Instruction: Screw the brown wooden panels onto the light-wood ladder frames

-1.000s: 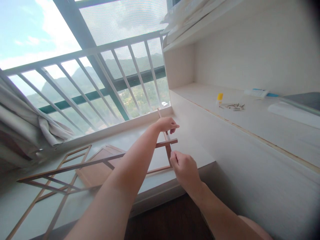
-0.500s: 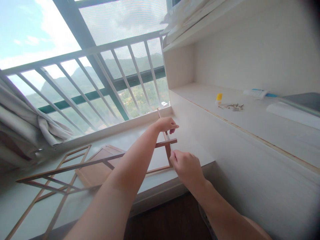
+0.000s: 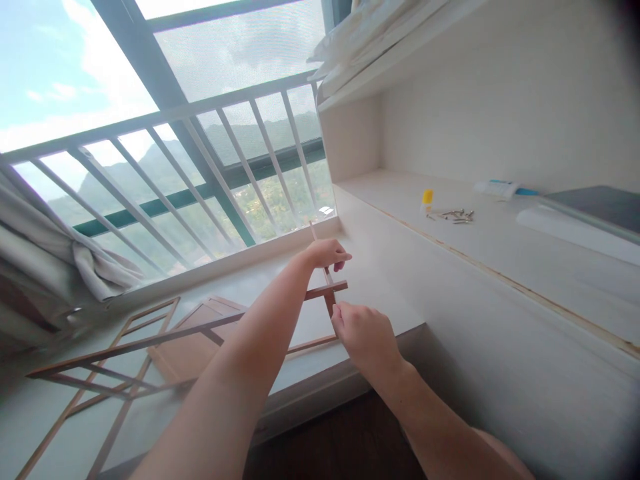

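A brown wooden frame (image 3: pixel 185 328) of slim bars stands on the pale window ledge, reaching from the left up to both hands. At its far right end, my left hand (image 3: pixel 329 255) is curled round a short crosspiece, its fingers partly turned from view. Just below and nearer to me, my right hand (image 3: pixel 367 331) is closed in a fist. From that fist a thin, metal-looking tool points up at the joint where the long bar (image 3: pixel 337 287) meets the crosspiece; its handle is hidden inside the hand.
On the ledge lie another slatted wooden frame (image 3: pixel 117 412) and a brown wooden panel (image 3: pixel 193 340). The white shelf (image 3: pixel 380 190) at right holds a yellow-capped small bottle (image 3: pixel 427 198), several screws (image 3: pixel 457 216) and a white-and-blue tube (image 3: pixel 497 189). Window railings (image 3: pixel 235 143) rise behind; a grey curtain (image 3: pixel 75 247) hangs left.
The whole view has shifted slightly, so things sit a little further left. Both hands keep the same places on the frame, and the grips look unchanged.
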